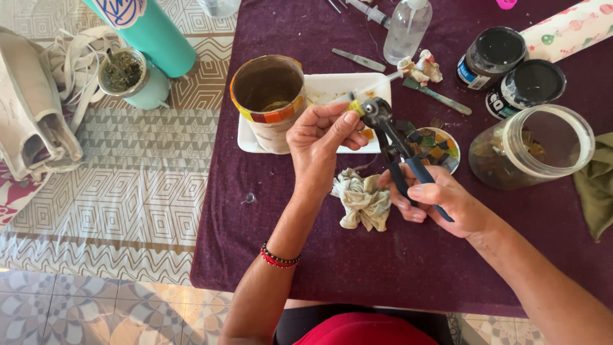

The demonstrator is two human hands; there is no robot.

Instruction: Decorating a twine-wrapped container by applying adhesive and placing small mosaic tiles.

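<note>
Nippers with blue handles, gripped in clenched right hand above purple cloth, just in front of white tray. Small yellow tile pinched between left hand fingertips, held at nipper wheels.

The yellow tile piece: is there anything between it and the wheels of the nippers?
Nothing visible. The left hand holds the yellow tile piece right at the nippers, gripped by the right hand.

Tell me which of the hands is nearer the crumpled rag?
Right. The right hand, gripping the blue-handled nippers, sits just beside the crumpled rag; the left hand is above it, pinching a small yellow tile.
</note>
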